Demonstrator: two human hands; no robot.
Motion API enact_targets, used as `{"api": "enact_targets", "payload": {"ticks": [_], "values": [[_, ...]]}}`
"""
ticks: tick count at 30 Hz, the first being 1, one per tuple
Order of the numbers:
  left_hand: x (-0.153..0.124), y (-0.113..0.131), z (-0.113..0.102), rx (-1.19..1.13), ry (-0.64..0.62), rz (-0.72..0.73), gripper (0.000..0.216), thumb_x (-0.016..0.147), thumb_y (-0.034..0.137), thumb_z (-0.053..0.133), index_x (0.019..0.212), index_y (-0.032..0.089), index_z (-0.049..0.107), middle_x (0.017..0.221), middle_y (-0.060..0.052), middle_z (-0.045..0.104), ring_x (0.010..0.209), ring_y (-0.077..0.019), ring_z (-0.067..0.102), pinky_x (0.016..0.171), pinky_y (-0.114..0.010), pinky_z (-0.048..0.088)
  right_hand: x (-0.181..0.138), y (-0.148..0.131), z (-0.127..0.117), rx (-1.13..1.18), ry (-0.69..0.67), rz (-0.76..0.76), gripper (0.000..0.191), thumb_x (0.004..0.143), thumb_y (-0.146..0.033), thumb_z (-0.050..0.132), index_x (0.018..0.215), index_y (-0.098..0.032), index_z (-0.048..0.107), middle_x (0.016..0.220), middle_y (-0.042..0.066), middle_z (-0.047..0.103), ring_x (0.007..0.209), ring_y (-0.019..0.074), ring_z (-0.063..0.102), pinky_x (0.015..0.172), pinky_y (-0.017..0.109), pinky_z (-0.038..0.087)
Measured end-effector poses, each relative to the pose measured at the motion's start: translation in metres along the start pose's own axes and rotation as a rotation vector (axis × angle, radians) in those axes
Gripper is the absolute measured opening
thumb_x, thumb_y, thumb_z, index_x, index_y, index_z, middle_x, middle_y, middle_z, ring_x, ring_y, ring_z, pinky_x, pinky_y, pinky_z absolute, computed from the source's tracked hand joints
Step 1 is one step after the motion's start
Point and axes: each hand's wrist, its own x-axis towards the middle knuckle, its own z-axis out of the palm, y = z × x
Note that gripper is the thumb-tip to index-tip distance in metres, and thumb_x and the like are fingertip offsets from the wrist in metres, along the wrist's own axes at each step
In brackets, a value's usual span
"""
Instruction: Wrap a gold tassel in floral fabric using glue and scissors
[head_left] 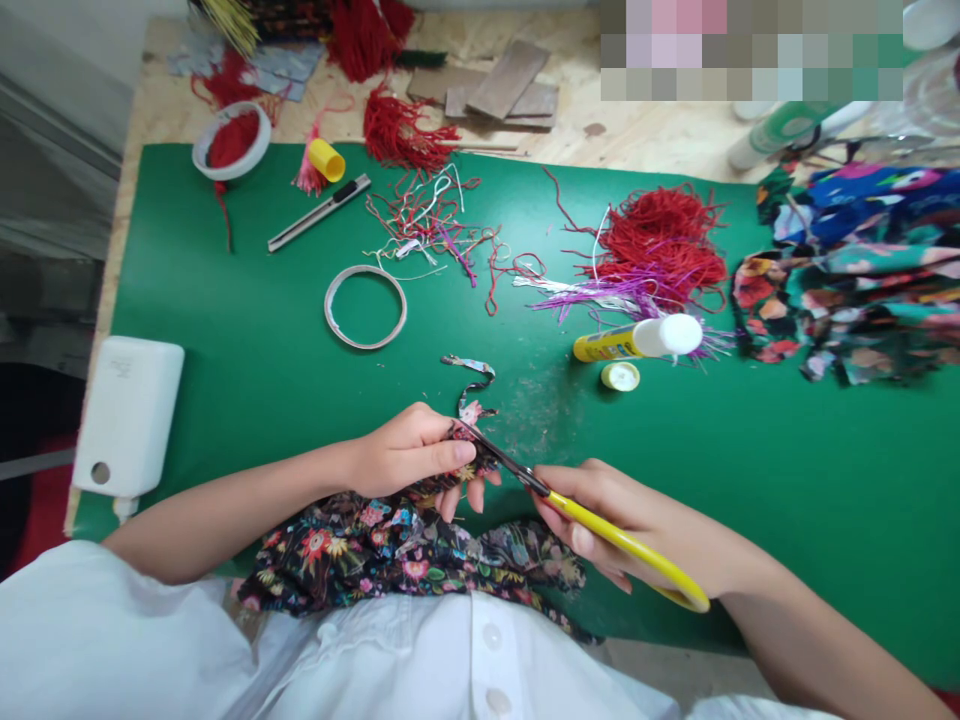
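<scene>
My left hand (pixel 420 452) is closed on a black floral fabric (pixel 360 545), pinching its upper edge between thumb and fingers. The rest of the cloth lies bunched along the near edge, against my white shirt. In my right hand (pixel 607 520) is a pair of scissors (pixel 622 545) with yellow handles. Their dark blades reach left to the fabric at my left thumb; whether the blades are parted I cannot tell. A narrow curled strip of fabric (pixel 480 378) lies on the green mat (pixel 787 480) just beyond my left hand.
Beyond my hands lie a tape roll (pixel 365 308), a utility knife (pixel 319 214), tangled threads (pixel 427 220) and red yarn (pixel 660 240). A glue stick (pixel 615 343) and its cap (pixel 620 377) are right of centre. A white power bank (pixel 129 415) sits left, patterned fabrics (pixel 862 270) right.
</scene>
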Motion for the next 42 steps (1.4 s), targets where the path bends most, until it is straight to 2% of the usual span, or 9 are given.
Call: {"api": "enact_targets", "payload": {"ticks": [18, 27, 33, 37, 42], "values": [[0.001, 0.002, 0.0, 0.048, -0.001, 0.013, 0.052, 0.095, 0.056, 0.054, 0.091, 0.007, 0.069, 0.078, -0.013, 0.075, 0.049, -0.0104, 0.065, 0.051, -0.019, 0.053, 0.004, -0.009, -0.004, 0.058, -0.034, 0.07, 0.052, 0.092, -0.069, 0.051, 0.076, -0.02, 0.044, 0.053, -0.008, 0.04, 0.036, 0.0048, 0.043, 0.034, 0.016, 0.035], [0.0, 0.001, 0.0, 0.054, 0.011, -0.025, 0.058, 0.092, 0.063, 0.054, 0.092, 0.007, 0.069, 0.08, -0.015, 0.076, 0.048, -0.0109, 0.064, 0.05, -0.021, 0.053, 0.005, -0.013, -0.004, 0.024, -0.009, 0.043, 0.053, 0.092, -0.071, 0.051, 0.075, -0.02, 0.045, 0.045, -0.009, 0.041, 0.034, 0.006, 0.044, 0.035, 0.017, 0.031], [0.0, 0.001, 0.0, 0.036, 0.016, -0.018, 0.056, 0.093, 0.061, 0.055, 0.092, 0.006, 0.068, 0.079, -0.014, 0.075, 0.048, -0.0098, 0.064, 0.05, -0.02, 0.052, 0.007, -0.012, -0.001, -0.04, 0.055, 0.012, 0.055, 0.092, -0.07, 0.051, 0.07, -0.02, 0.045, 0.043, -0.008, 0.039, 0.036, 0.0049, 0.036, 0.036, 0.019, 0.023], [0.001, 0.0, 0.0, 0.066, 0.02, -0.023, 0.057, 0.093, 0.062, 0.052, 0.095, 0.007, 0.067, 0.08, -0.014, 0.075, 0.049, -0.0108, 0.065, 0.051, -0.021, 0.054, 0.008, -0.009, 0.004, 0.011, 0.113, 0.009, 0.056, 0.09, -0.071, 0.053, 0.068, -0.02, 0.043, 0.046, -0.008, 0.037, 0.039, 0.0047, 0.031, 0.036, 0.02, 0.021], [0.002, -0.001, 0.0, 0.282, -0.007, 0.062, 0.045, 0.101, 0.05, 0.045, 0.099, 0.009, 0.064, 0.083, -0.012, 0.075, 0.056, -0.0117, 0.068, 0.056, -0.022, 0.055, 0.011, -0.006, 0.009, 0.005, 0.338, -0.021, 0.054, 0.086, -0.068, 0.063, 0.069, -0.021, 0.043, 0.051, -0.007, 0.037, 0.045, 0.0054, 0.03, 0.04, 0.02, 0.023]]}}
